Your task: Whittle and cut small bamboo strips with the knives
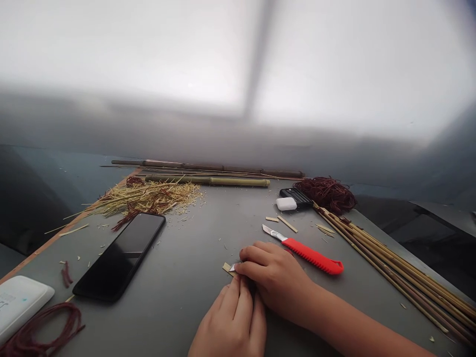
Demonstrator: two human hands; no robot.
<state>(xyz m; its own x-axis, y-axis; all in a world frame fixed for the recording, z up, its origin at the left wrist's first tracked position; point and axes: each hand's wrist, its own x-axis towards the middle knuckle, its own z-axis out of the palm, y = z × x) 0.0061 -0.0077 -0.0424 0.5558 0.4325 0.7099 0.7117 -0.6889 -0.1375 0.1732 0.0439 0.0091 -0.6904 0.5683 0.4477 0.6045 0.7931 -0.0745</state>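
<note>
My left hand rests low on the grey table, fingers pressed together on a short flat bamboo strip. Against that strip lies the pointed tip of a knife blade, which my right hand grips with curled fingers. The rest of this knife is hidden under the hand. Just beyond my right hand lies a red-handled craft knife, its blade pointing to the far left. Two small bamboo pieces lie past its blade.
Left of my hands are a black phone, a white device and dark red cord. Farther back are a heap of bamboo shavings and bamboo poles. Thin bamboo sticks, a cord bundle and a white case lie right.
</note>
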